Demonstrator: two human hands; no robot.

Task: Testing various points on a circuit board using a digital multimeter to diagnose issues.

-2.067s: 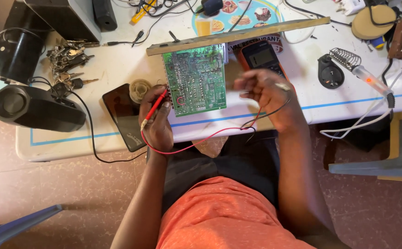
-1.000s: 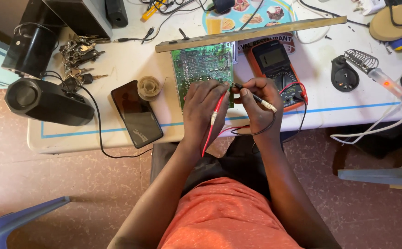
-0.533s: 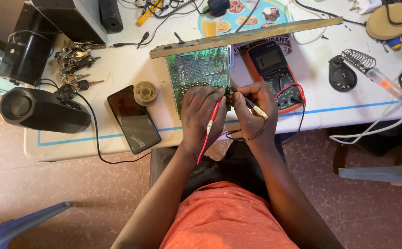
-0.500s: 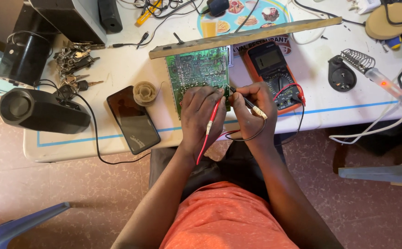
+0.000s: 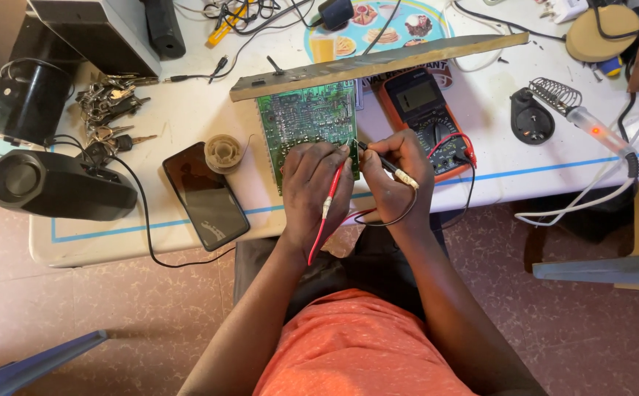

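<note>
A green circuit board (image 5: 303,117) lies flat on the white table (image 5: 151,227), right in front of me. My left hand (image 5: 312,191) grips a red test probe (image 5: 328,202), its tip touching the board's right edge. My right hand (image 5: 400,180) holds a black test probe (image 5: 382,160), its tip at the same spot on the board. Both probe leads run to an orange multimeter (image 5: 426,117) lying just right of the board, partly behind my right hand.
A black phone (image 5: 206,194) and a solder spool (image 5: 223,152) lie left of the board. Keys (image 5: 111,110) and black speakers (image 5: 59,183) sit farther left. A long wooden strip (image 5: 378,64) crosses behind the board. A soldering iron (image 5: 594,128) and coil stand (image 5: 536,110) sit at right.
The board went from raised and tilted to flat on the table. Both hands came together over its right edge with the probes; since half a second ago they have barely moved.
</note>
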